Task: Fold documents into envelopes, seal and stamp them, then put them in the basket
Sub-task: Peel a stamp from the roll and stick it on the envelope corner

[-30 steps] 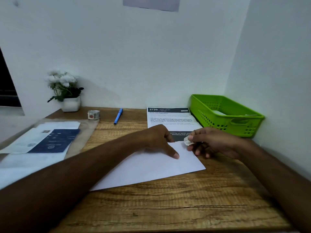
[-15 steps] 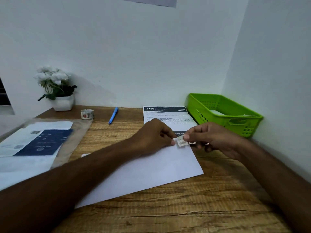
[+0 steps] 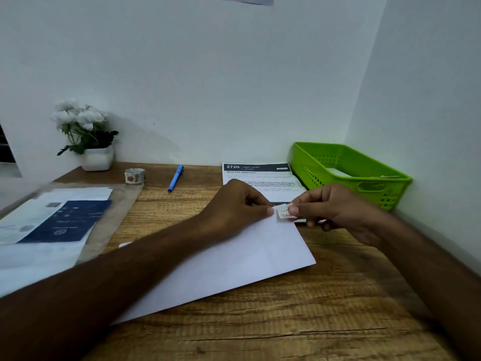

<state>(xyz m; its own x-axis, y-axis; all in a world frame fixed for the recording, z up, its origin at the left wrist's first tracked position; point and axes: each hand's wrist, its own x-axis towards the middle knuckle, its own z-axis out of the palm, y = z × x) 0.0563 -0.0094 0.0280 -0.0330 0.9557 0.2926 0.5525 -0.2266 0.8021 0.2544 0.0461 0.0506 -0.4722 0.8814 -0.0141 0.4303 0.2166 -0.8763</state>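
Observation:
A white envelope point(image 3: 242, 259) lies slanted across the wooden desk point(image 3: 299, 324). At its far right corner a small pale stamp point(image 3: 283, 211) is pinched between both hands. My left hand point(image 3: 236, 204) has its fingers curled, thumb and forefinger on the stamp's left edge. My right hand point(image 3: 338, 209) pinches the stamp's right edge. Behind the hands lies a printed document point(image 3: 256, 174) with a black header. A green plastic basket point(image 3: 346, 173) stands at the back right corner with a white paper inside.
At the back left stands a white pot of flowers point(image 3: 88, 142), with a roll of stamps point(image 3: 134, 175) and a blue pen point(image 3: 175, 177) beside it. A clear sleeve with papers point(image 3: 52, 220) lies at the left. Walls close the back and right.
My left hand lifted its fingers off the envelope and joined my right hand at the stamp. The stamp moved slightly left, over the envelope's far corner.

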